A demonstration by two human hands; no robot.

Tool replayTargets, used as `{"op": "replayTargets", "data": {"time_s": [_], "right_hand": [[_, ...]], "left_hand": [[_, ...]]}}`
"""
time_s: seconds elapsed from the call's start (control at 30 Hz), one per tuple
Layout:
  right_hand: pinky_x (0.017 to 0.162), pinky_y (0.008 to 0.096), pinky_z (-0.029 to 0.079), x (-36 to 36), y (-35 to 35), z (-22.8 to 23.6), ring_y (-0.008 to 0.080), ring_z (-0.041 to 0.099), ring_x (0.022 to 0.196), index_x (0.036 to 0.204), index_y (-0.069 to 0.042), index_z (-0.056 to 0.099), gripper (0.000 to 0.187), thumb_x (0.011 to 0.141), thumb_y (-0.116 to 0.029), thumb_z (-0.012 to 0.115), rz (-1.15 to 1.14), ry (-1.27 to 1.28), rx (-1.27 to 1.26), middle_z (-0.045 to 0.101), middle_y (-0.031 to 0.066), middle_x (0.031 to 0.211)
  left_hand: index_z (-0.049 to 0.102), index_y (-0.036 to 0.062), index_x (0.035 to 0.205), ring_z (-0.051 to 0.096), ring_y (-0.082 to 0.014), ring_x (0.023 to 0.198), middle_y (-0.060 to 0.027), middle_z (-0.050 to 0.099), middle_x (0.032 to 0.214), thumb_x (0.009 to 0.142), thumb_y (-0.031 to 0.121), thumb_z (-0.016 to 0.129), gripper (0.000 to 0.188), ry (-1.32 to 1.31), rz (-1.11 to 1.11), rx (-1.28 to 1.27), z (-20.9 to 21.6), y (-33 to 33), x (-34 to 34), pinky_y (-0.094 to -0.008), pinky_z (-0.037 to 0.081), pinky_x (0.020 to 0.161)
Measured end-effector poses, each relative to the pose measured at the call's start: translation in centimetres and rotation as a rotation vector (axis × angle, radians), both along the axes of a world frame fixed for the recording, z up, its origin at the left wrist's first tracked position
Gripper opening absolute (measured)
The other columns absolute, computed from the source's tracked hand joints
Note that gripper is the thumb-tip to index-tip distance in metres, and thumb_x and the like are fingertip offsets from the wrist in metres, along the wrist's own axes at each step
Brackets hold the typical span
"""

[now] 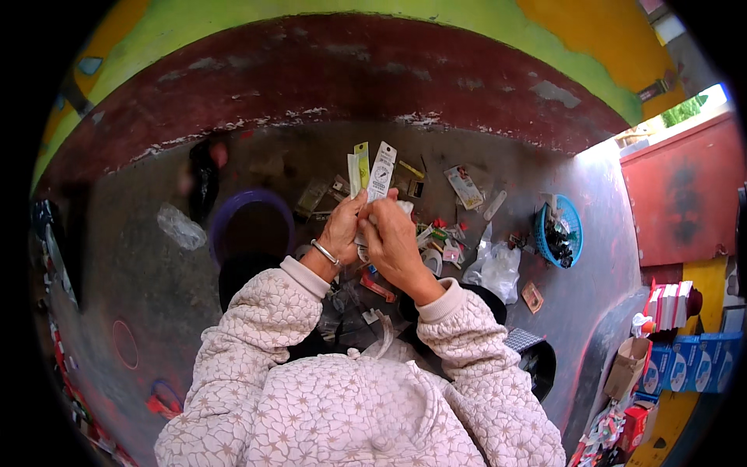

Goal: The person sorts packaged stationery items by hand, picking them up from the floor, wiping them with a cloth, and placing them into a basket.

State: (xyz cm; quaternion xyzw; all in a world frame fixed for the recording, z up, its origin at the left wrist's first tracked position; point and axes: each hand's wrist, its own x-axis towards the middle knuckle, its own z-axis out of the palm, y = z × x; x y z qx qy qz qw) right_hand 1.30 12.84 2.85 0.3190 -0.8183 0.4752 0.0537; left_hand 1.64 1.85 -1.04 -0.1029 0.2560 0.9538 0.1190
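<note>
Both my hands are close together over the middle of the floor, fingers closed. My left hand [340, 231], with a silver bangle at the wrist, pinches a slim yellow-and-white packet [362, 162] under its thumb. Just right of it, a narrow white hang-card packet [381, 170] with dark print and a hole at its top sticks up from my right hand [394, 240]. My right fingers are curled at its lower end, which they hide. The two packets stand upright, fanned slightly apart at their tops.
Small packaged goods and scraps lie around my hands, with a larger white packet [464, 187] beyond. A purple basin [220, 210] stands left; a blue basket [575, 219] with dark stuff stands right. Clear plastic bags [500, 272] lie nearby. Stacked boxes [700, 363] line the far right.
</note>
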Motion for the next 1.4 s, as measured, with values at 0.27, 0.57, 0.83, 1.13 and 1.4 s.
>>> {"op": "replayTargets", "data": {"time_s": [0.27,0.57,0.83,1.13,1.4], "right_hand": [[0.057,0.0316,0.044,-2.3,3.8,2.9,0.023,0.059,0.058,0.076,0.0,0.057,0.032,0.074,-0.031,0.067,-0.144,-0.384,0.149,0.058,0.0137,0.062],[0.057,0.0204,0.04,-3.0,4.1,0.7,0.0048,0.047,0.066,0.091,0.006,0.059,0.022,0.082,-0.014,0.057,0.092,-0.624,0.062,0.056,-0.0004,0.073],[0.06,0.0197,0.044,-2.8,4.1,1.8,0.0068,0.055,0.066,0.094,0.003,0.06,0.018,0.085,-0.011,0.052,0.147,-1.086,-0.205,0.061,0.002,0.08],[0.06,0.0212,0.046,-2.8,3.7,-0.1,0.0087,0.056,0.065,0.091,0.001,0.059,0.015,0.085,-0.01,0.051,0.178,-1.206,-0.331,0.061,0.0029,0.079],[0.057,0.0185,0.041,-2.4,3.8,0.4,0.0048,0.05,0.062,0.085,0.001,0.059,0.014,0.084,-0.011,0.052,0.074,-0.959,-0.186,0.057,-0.0016,0.073]], "left_hand": [[0.043,-0.0009,0.118,0.058,-0.0172,0.088,-0.0107,0.056,0.105,0.091,0.017,0.045,0.032,-0.061,0.171,-0.069,0.2,-0.6,-0.7,-0.0301,0.05,0.079],[0.045,0.0038,0.119,0.058,-0.013,0.09,-0.0066,0.057,0.1,0.091,0.013,0.047,0.03,0.105,0.032,0.01,-0.3,-1.0,-0.7,-0.0295,0.051,0.078],[0.034,-0.0004,0.129,0.049,-0.0242,0.113,-0.0154,0.046,0.126,0.094,0.021,0.035,0.041,0.147,-0.022,0.35,1.2,-1.3,-0.7,-0.0382,0.045,0.092],[0.025,0.0055,0.135,0.04,-0.024,0.12,-0.0166,0.039,0.131,0.093,0.031,0.036,0.05,0.171,-0.076,0.342,1.9,-0.6,-0.4,-0.0384,0.033,0.101],[0.035,0.0111,0.128,0.054,-0.0127,0.098,-0.0051,0.055,0.106,0.092,0.022,0.043,0.038,0.262,0.068,0.177,0.5,-0.7,-1.1,-0.0278,0.049,0.08]]}}
